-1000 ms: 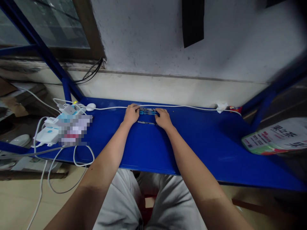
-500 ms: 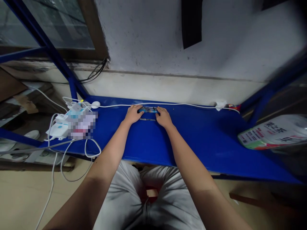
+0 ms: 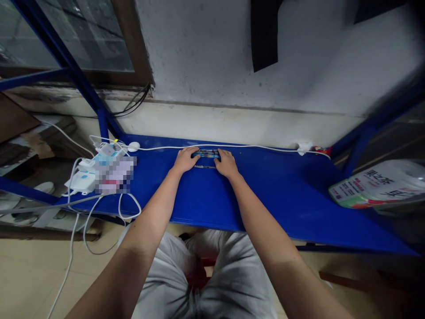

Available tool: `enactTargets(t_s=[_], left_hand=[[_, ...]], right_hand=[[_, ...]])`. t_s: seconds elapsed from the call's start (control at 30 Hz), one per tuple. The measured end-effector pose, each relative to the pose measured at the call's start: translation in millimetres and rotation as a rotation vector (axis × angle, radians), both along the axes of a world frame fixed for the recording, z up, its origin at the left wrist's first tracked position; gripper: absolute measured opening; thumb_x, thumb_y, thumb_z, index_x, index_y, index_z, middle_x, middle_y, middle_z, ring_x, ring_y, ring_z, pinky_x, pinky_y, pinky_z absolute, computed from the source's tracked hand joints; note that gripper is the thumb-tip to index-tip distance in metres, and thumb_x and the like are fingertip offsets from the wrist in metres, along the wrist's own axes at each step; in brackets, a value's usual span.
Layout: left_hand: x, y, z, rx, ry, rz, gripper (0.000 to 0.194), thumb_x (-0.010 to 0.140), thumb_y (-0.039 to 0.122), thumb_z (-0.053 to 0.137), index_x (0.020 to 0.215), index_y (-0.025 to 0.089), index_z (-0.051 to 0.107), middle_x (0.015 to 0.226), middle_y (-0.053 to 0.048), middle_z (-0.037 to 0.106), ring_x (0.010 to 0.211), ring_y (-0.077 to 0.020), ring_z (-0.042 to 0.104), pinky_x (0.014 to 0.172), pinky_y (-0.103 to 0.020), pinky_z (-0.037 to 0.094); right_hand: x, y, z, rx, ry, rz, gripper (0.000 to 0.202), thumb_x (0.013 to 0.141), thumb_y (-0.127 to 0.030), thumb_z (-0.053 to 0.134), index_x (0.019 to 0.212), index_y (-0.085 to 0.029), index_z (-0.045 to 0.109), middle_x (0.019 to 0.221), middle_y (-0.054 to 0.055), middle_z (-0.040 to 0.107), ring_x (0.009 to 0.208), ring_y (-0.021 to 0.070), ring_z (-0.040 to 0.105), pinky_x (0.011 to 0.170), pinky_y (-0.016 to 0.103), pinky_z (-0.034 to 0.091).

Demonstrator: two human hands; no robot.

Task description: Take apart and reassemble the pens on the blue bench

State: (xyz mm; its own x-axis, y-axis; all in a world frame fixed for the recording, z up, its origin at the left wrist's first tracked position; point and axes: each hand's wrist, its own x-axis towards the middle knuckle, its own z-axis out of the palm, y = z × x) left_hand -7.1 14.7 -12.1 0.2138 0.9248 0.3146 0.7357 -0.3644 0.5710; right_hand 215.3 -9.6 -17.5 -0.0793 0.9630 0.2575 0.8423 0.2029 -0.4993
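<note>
Several pens (image 3: 208,154), blue and dark, lie side by side in a row on the blue tabletop (image 3: 202,195). My left hand (image 3: 185,160) is closed around their left ends, thumb on the near side and fingers on the far side. At the right ends, my right hand (image 3: 227,163) grips the same row in a matching way. A single pen (image 3: 205,166) lies apart, nearer to me and roughly parallel to the row. Its right end reaches close to my right thumb. Both hands partly cover the pen ends.
White power strips (image 3: 84,177) with cables and a blurred package (image 3: 116,175) sit at the left. A white cord (image 3: 252,146) runs along the back edge. To the right stands a large labelled bottle (image 3: 378,184); crumpled white paper (image 3: 303,147) and a red wrapper (image 3: 322,151) lie behind.
The camera view has shifted slightly, and my legs have moved a little. Both hands stay at the ends of the row of pens, with hardly any change in grip.
</note>
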Motion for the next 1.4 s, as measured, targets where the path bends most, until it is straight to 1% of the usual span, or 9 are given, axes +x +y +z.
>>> enactTargets(t_s=[0.3,0.6,0.7,0.77,0.83,0.97,1.1,1.27,1.4], left_hand=[[1.7,-2.1,2.4,-0.006,0.025,-0.028,0.035,0.097,0.036,0.063,0.131,0.033,0.072,0.147,-0.004,0.066,0.143,-0.0317,0.052,0.119,-0.055,0.033],[1.9,-2.3,1.2,0.005,0.021,-0.040,0.034,0.097,0.036,0.062,0.130,0.033,0.072,0.145,-0.003,0.067,0.141,-0.0323,0.051,0.118,-0.055,0.033],[2.0,-1.8,0.0,0.013,0.028,-0.029,0.035,0.097,0.037,0.063,0.130,0.032,0.073,0.146,-0.005,0.066,0.141,-0.0336,0.050,0.118,-0.055,0.033],[2.4,-1.7,-1.1,0.022,0.044,0.003,0.035,0.096,0.040,0.064,0.128,0.031,0.075,0.145,-0.008,0.066,0.139,-0.0359,0.050,0.117,-0.056,0.034],[3.1,-2.0,-1.9,0.033,0.060,0.035,0.034,0.095,0.042,0.065,0.126,0.032,0.076,0.141,-0.010,0.067,0.134,-0.0376,0.050,0.114,-0.057,0.035],[4.1,-3.2,-2.3,0.051,0.058,0.036,0.032,0.095,0.042,0.065,0.124,0.033,0.077,0.135,-0.008,0.070,0.125,-0.0372,0.051,0.110,-0.056,0.037],[4.1,-3.5,-1.0,0.051,0.048,0.023,0.032,0.096,0.041,0.064,0.124,0.032,0.077,0.138,-0.007,0.070,0.125,-0.0369,0.051,0.109,-0.055,0.036],[4.2,-4.0,1.2,0.010,0.071,0.039,0.036,0.097,0.047,0.062,0.127,0.032,0.076,0.140,-0.003,0.070,0.126,-0.0374,0.049,0.109,-0.056,0.034],[3.4,-3.6,0.1,0.028,0.037,0.015,0.036,0.096,0.046,0.062,0.125,0.030,0.077,0.138,-0.002,0.072,0.123,-0.0367,0.051,0.110,-0.055,0.035]], right_hand=[[0.1,3.0,-1.4,-0.022,0.001,0.002,0.056,0.099,-0.036,0.054,0.149,-0.010,0.057,0.156,0.019,0.054,0.146,0.0365,0.044,0.121,0.053,0.037],[1.0,5.1,-3.5,0.017,0.037,-0.011,0.051,0.098,-0.034,0.054,0.143,-0.009,0.061,0.148,0.019,0.061,0.140,0.0354,0.050,0.119,0.051,0.040],[0.6,5.5,-4.4,0.039,0.036,-0.005,0.050,0.098,-0.033,0.055,0.142,-0.012,0.063,0.147,0.017,0.063,0.140,0.0353,0.050,0.119,0.052,0.040],[0.4,5.2,-4.7,0.050,0.037,-0.003,0.049,0.098,-0.033,0.055,0.141,-0.014,0.064,0.145,0.016,0.064,0.138,0.0351,0.050,0.118,0.052,0.041],[0.4,4.7,-4.5,0.052,0.032,-0.013,0.049,0.098,-0.035,0.054,0.141,-0.012,0.065,0.144,0.017,0.063,0.136,0.0360,0.050,0.118,0.052,0.040],[0.4,4.1,-4.7,0.055,0.020,-0.036,0.051,0.098,-0.036,0.054,0.139,-0.010,0.067,0.140,0.021,0.063,0.132,0.0379,0.051,0.116,0.052,0.041],[0.6,5.3,-6.0,0.072,0.034,-0.043,0.052,0.097,-0.036,0.054,0.143,-0.014,0.064,0.140,0.018,0.064,0.132,0.0368,0.051,0.116,0.052,0.041],[0.4,7.0,-4.5,0.028,0.028,-0.047,0.059,0.098,-0.036,0.054,0.150,-0.009,0.056,0.149,0.019,0.059,0.137,0.0382,0.048,0.116,0.051,0.039],[0.5,7.1,-2.6,-0.002,0.045,-0.034,0.061,0.100,-0.039,0.052,0.152,-0.009,0.054,0.152,0.019,0.058,0.141,0.0382,0.046,0.117,0.053,0.038]])
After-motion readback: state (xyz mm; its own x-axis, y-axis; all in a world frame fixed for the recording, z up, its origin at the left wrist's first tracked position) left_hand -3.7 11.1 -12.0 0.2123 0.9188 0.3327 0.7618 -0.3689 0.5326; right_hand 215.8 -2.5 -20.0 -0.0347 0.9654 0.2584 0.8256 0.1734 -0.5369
